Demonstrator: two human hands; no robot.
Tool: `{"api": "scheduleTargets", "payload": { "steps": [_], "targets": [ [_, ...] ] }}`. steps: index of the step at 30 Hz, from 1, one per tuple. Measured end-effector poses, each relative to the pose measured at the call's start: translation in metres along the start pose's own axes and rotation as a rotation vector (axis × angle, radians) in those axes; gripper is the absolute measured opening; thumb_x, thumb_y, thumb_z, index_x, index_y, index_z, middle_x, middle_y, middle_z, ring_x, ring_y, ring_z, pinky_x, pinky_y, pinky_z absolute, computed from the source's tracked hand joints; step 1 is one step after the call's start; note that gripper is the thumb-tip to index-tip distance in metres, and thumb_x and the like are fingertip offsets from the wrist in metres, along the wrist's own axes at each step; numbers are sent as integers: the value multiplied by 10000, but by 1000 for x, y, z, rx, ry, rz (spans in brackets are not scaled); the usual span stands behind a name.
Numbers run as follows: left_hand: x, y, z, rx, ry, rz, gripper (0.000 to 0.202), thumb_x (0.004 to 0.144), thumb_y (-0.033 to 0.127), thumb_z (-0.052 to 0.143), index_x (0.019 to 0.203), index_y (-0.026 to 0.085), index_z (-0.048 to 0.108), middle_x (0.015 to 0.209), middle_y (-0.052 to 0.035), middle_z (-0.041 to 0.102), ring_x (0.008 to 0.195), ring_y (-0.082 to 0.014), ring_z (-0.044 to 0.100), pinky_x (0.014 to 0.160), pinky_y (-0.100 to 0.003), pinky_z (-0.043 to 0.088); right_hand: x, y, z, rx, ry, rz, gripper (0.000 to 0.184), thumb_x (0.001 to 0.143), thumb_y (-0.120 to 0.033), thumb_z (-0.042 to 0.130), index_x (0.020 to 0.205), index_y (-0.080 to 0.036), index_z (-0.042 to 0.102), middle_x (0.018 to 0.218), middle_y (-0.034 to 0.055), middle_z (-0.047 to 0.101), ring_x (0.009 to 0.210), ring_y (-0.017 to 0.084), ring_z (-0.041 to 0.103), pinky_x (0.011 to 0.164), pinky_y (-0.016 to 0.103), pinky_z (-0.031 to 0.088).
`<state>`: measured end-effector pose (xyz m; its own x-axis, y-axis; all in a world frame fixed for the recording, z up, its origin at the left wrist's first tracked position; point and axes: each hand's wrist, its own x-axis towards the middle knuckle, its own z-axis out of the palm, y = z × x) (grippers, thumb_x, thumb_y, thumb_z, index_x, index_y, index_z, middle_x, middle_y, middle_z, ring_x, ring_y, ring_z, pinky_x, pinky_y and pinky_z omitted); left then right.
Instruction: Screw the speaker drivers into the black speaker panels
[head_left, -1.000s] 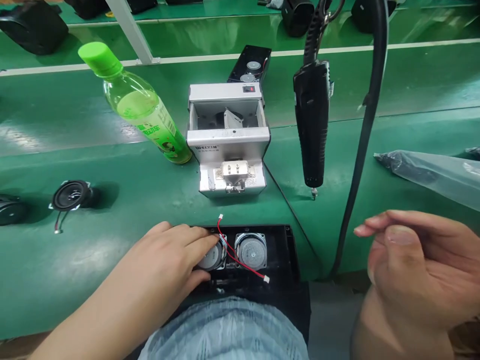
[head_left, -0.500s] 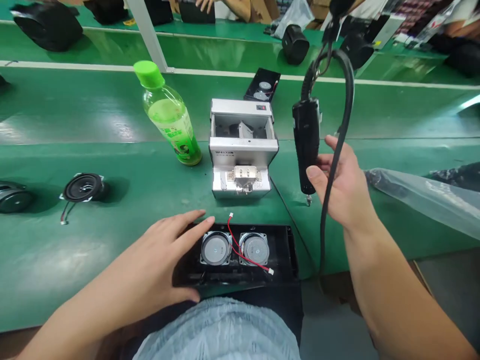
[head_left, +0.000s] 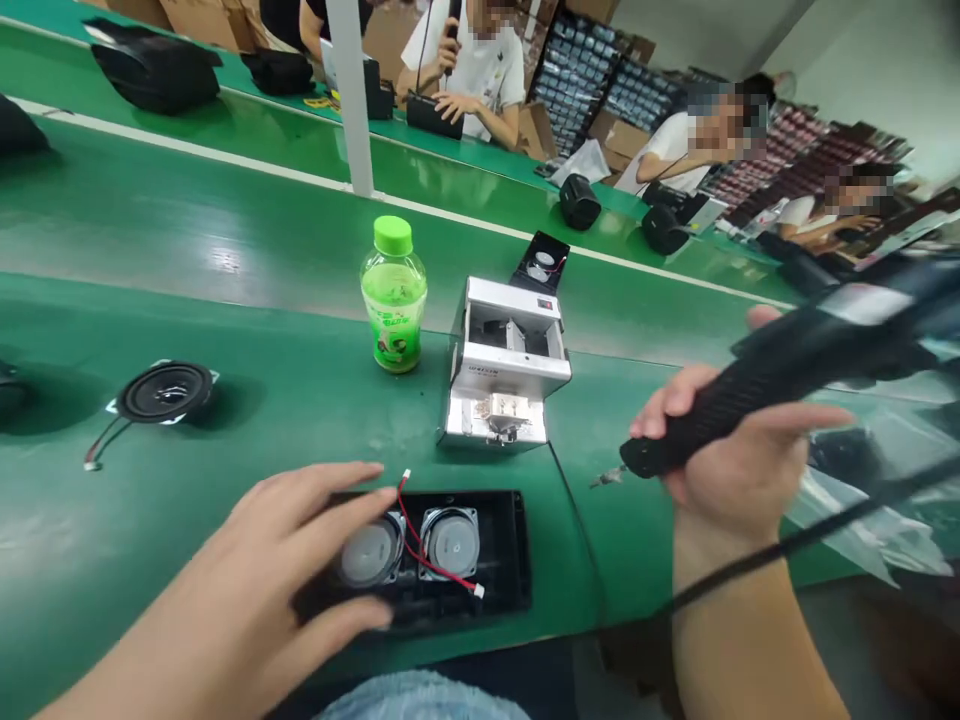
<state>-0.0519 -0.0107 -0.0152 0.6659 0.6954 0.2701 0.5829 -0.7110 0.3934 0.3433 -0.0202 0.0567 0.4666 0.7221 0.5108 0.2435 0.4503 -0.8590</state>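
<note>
Along the near edge of the green bench (head_left: pixel 300 425), in the head view, a black casing (head_left: pixel 507 555) lies with its open side up, its long axis running left to right, roughly in line with that edge. Two round speakers (head_left: pixel 452 543) sit side by side inside it, and a red wire (head_left: pixel 448 575) trails across them, one white plug toward the far rim and the other toward the near right.

The left hand (head_left: pixel 274 565) is over the casing's left end, fingers spread and thumb well apart from them; whether it touches the casing I cannot tell. The right hand (head_left: pixel 739 475) has its fingers curled round a black power screwdriver (head_left: pixel 731 405), held up off the bench to the right of the casing. The tool's long axis slants from upper right to lower left, its metal tip (head_left: pixel 609 477) pointing left and slightly down, apart from the casing. A black cable (head_left: pixel 832 520) crosses by the right wrist. Beyond the casing stand a silver machine (head_left: pixel 517 370) and a green bottle (head_left: pixel 394 300), upright.
</note>
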Motion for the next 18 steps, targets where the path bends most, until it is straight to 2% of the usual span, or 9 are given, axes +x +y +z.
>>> {"api": "scheduleTargets", "payload": {
  "steps": [2, 3, 5, 8, 10, 11, 13, 15, 18],
  "targets": [
    [17, 22, 7, 31, 42, 122, 384, 1028, 343, 720, 1412, 352, 713, 1525, -58, 713, 1331, -318, 700, 1121, -494, 556, 2, -23, 10, 73, -24, 21, 708, 928, -872, 587, 1355, -316, 687, 652, -55, 546, 429, 174, 531, 369, 313, 463],
    [25, 32, 10, 52, 41, 170, 315, 1035, 303, 697, 1344, 340, 753, 1483, -50, 746, 1306, -309, 718, 1119, -500, 553, 3, -31, 16, 109, -52, 36, 655, 949, -832, 591, 1306, -297, 718, 661, -39, 544, 443, 176, 526, 376, 321, 447],
    [38, 46, 16, 95, 26, 210, 246, 1030, 325, 706, 1255, 312, 803, 1464, -72, 770, 1309, -329, 733, 1133, -538, 546, 3, -40, 30, 175, -94, 44, 543, 1012, -745, 542, 1207, -277, 737, 711, -15, 541, 488, 177, 542, 412, 339, 459],
    [46, 49, 22, 145, 26, 181, 301, 946, 419, 824, 1213, 279, 832, 1486, -144, 756, 1330, -392, 730, 1142, -620, 542, 2, -41, 54, 195, -81, 62, 527, 1115, -668, 272, 1183, -309, 651, 772, -3, 572, 533, 181, 609, 490, 359, 550],
    [46, 43, 23, 178, 26, 165, 448, 831, 409, 934, 1239, 257, 829, 1509, -194, 731, 1330, -444, 722, 1118, -682, 551, 0, -40, 69, 171, -58, 97, 640, 1110, -665, 64, 1215, -316, 590, 730, -9, 576, 488, 182, 600, 465, 353, 535],
    [44, 40, 23, 194, 30, 160, 507, 779, 383, 971, 1245, 244, 827, 1506, -217, 726, 1310, -466, 727, 1082, -699, 569, 1, -40, 74, 161, -53, 109, 683, 1094, -682, 12, 1215, -312, 573, 685, -17, 562, 448, 181, 569, 431, 346, 501],
    [42, 35, 21, 211, 31, 150, 530, 731, 318, 991, 1228, 228, 829, 1459, -241, 744, 1221, -477, 758, 978, -683, 614, 2, -42, 81, 158, -72, 106, 704, 1059, -771, 42, 1155, -304, 560, 589, -37, 520, 381, 182, 498, 389, 345, 440],
    [42, 35, 19, 198, 6, 129, 459, 779, 305, 959, 1215, 241, 832, 1404, -220, 775, 1127, -437, 787, 901, -622, 637, 5, -43, 84, 168, -112, 81, 700, 1005, -891, 171, 1092, -311, 553, 539, -44, 524, 363, 190, 482, 394, 360, 443],
    [43, 40, 20, 138, -60, 99, 389, 861, 317, 909, 1237, 271, 824, 1417, -168, 779, 1116, -388, 786, 915, -574, 622, 9, -39, 90, 214, -181, 42, 734, 905, -994, 363, 1071, -315, 588, 541, -30, 586, 388, 207, 530, 413, 375, 473]
  ]
}}
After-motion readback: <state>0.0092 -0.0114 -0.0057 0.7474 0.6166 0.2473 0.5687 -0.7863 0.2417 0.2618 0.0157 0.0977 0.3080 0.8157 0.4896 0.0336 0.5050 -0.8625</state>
